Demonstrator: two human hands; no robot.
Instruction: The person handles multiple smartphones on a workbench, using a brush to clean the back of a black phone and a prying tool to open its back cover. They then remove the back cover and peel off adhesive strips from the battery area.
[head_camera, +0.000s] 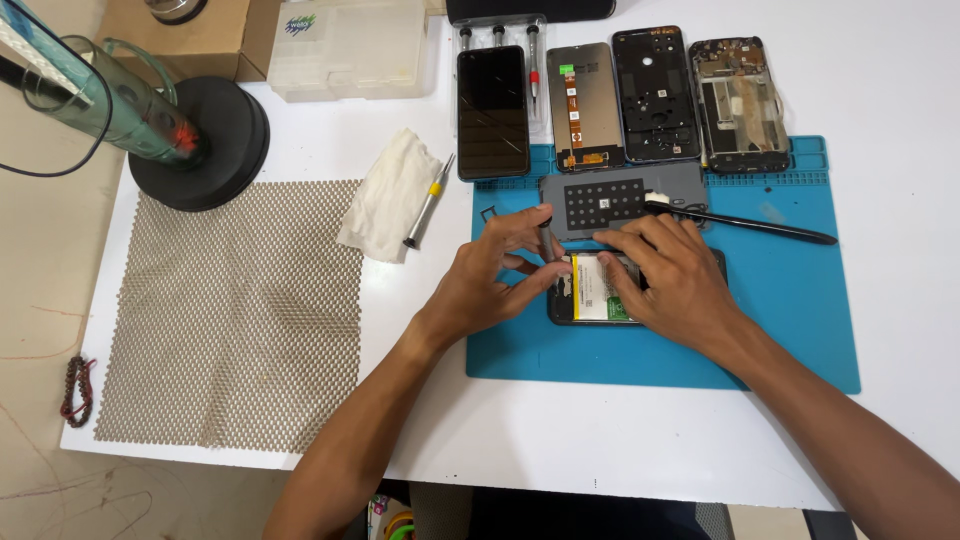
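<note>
Blue mat (800, 330) bears an opened phone (590, 300), half hidden; both hands (600, 275) pinch it.

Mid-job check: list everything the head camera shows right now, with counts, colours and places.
Opened phone: 1, black with a white and yellow battery, on the mat under both hands.
Work mat: 1, blue, right half of the table.
Grey plate: 1, with a black dotted pad, just behind the hands.
Phone parts: 4, dark, in a row at the mat's far edge.
Black stylus tool: 1, on the mat, right of the plate.
Screwdriver: 1, yellow band, lying on a white cloth.
Mesh sheet: 1, beige, left.
Round stand: 1, black, far left.
Left hand: pinching a thin tool over the phone.
Right hand: resting on the phone.
</note>
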